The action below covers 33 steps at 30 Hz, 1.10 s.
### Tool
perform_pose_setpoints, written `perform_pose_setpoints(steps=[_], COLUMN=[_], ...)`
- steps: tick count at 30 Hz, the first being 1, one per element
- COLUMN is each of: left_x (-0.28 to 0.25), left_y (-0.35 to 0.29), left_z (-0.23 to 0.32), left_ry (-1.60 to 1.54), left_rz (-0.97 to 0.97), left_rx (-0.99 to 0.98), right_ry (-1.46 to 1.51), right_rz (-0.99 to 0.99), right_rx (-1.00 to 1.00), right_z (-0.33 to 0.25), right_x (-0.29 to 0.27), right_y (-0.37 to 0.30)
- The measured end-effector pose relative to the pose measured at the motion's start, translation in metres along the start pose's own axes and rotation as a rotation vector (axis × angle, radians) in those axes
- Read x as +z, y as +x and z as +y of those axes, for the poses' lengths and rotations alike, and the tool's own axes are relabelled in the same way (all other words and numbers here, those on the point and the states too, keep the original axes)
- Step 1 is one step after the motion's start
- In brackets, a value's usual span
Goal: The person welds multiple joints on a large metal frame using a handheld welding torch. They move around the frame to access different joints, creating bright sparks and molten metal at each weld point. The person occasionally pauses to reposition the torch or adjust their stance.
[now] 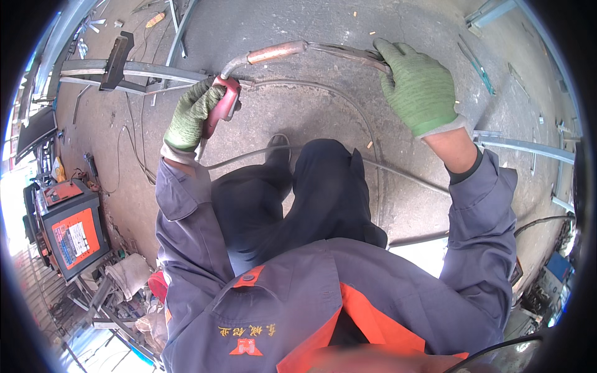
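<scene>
A red-handled welding torch (224,107) is in my left hand (188,118), whose green-gloved fingers wrap round the grip. Its bent neck leads up and right into a copper-coloured nozzle (277,52). With my right hand (421,87), also in a green glove, I grip metal pliers (348,53). Their jaws reach left to the nozzle's end and seem to touch it; whether they are clamped on it is too small to tell. My right palm and fingers hide most of the pliers' handles. Both hands are held out above the concrete floor.
A steel frame (146,70) with a dark bracket (116,61) stands at the left. Another metal bar (528,147) lies at the right. A grey cable (410,176) crosses near my legs. A dark machine with an orange panel (76,239) stands at lower left.
</scene>
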State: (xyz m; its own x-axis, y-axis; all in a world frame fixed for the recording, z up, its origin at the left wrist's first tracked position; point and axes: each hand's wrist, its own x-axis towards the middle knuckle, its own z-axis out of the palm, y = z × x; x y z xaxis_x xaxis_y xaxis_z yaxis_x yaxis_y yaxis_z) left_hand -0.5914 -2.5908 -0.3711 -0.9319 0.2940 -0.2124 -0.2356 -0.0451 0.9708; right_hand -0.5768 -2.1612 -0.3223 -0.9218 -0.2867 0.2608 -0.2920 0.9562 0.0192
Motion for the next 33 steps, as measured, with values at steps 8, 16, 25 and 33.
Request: perform_pose_setpoints(steps=[8,16,25,33], left_x=[-0.001,0.005,0.011,0.012], left_y=[0.002,-0.001,0.005,0.003], left_z=[0.002,0.006,0.001,0.001], left_ry=[0.094,0.268,0.285,0.11], left_rz=[0.01,0.042,-0.034,-0.077], left_rx=[-0.012,-0.031,-0.08,-0.149], right_ry=[-0.143,-0.216,0.286,1.08], right_rz=[-0.076,-0.014,-0.498,-0.602], right_rx=[-0.003,-0.227,-0.081,0.245], right_z=[-0.005,0.016,0.02,-0.021], right_x=[-0.019,-0.009,0.002,0.016], right_y=[0.004,0.012,0.01,-0.034])
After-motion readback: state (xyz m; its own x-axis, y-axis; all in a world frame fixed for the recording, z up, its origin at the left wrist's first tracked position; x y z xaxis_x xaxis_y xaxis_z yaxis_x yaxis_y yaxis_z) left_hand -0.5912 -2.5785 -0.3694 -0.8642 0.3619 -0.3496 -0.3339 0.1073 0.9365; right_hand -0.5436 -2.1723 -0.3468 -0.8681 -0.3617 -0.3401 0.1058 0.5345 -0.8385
